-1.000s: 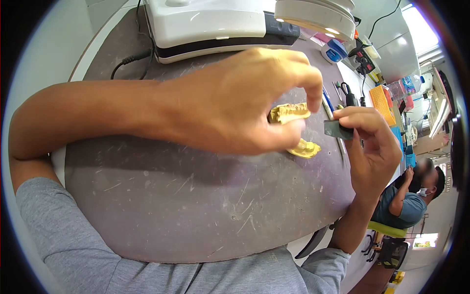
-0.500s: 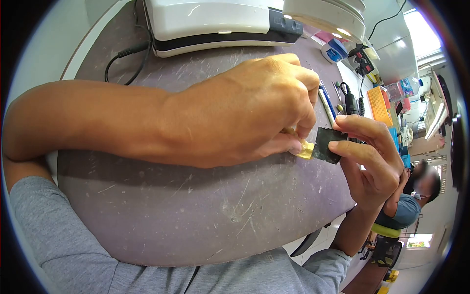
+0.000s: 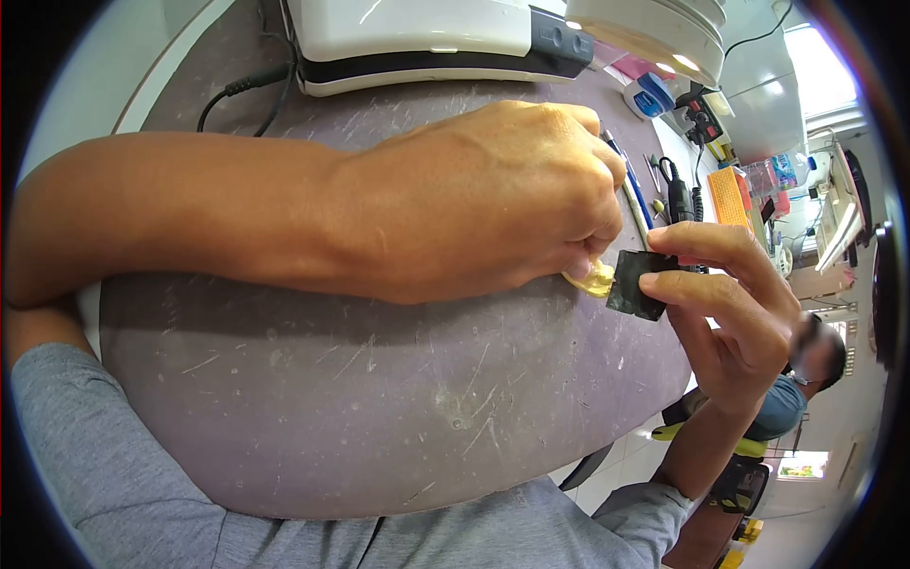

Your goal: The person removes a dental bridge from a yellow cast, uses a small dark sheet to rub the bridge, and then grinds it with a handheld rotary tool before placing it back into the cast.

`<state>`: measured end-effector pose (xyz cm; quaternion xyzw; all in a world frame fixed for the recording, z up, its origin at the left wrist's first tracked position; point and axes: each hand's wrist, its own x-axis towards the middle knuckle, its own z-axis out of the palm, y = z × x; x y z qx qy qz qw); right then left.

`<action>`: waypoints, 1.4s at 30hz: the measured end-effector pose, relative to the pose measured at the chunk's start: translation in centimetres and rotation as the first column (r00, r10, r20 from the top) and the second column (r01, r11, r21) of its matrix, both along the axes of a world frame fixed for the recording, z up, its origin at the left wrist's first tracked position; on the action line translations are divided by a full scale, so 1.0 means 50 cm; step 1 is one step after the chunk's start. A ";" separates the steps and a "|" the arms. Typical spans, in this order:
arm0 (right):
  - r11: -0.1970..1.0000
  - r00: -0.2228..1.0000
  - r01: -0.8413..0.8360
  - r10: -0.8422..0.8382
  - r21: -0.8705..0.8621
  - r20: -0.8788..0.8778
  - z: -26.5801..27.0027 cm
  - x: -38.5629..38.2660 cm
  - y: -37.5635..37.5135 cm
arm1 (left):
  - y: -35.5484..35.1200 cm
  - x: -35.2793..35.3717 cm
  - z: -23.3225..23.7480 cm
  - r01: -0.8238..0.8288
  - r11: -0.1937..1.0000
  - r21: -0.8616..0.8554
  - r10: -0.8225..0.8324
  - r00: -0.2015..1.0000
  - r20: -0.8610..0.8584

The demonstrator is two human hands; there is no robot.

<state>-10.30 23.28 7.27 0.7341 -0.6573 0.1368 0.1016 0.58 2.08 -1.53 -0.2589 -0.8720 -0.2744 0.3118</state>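
My left hand reaches across the grey tabletop with its fingers curled down. Its thumb and fingertips pinch a small shiny yellow piece, partly hidden behind the fingers. Opposite it, my right hand holds a thin, dark, square piece between thumb and fingers; its exact kind I cannot make out. The left edge of the square lies against or very close to the yellow piece. Both things are held over the table, near its right side.
At the back stands a white and black machine with a cable. A round white lamp hangs beside it. Pens, a black corded handpiece, a blue-lidded jar and an orange basket lie right. Another person sits beyond.
My left fingers have curled further round the yellow piece, which now sits at a different angle. The dark square stays beside it in my right hand. The whole view has shifted slightly.
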 end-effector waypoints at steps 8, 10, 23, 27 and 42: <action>0.997 0.999 0.029 -0.026 0.071 -0.046 0.013 0.010 -0.013 | 0.002 -0.009 -0.010 0.007 1.000 0.020 -0.006 0.998 -0.057; 0.997 0.999 0.016 -0.012 0.070 -0.049 0.014 0.004 -0.016 | 0.001 -0.010 -0.007 -0.006 1.000 0.010 0.006 0.997 -0.080; 0.997 0.998 0.002 0.002 0.071 -0.057 0.018 -0.004 -0.030 | 0.003 -0.010 -0.005 0.004 1.000 0.023 -0.003 0.997 -0.082; 0.997 1.000 -0.007 0.008 0.082 -0.012 0.024 -0.004 -0.022 | -0.001 -0.011 -0.010 0.036 0.997 0.070 -0.032 0.998 -0.056; 0.994 0.575 0.107 -0.058 -0.004 0.816 -0.077 -0.051 0.015 | -0.008 -0.029 -0.012 0.088 0.996 -0.013 -0.089 0.982 -0.168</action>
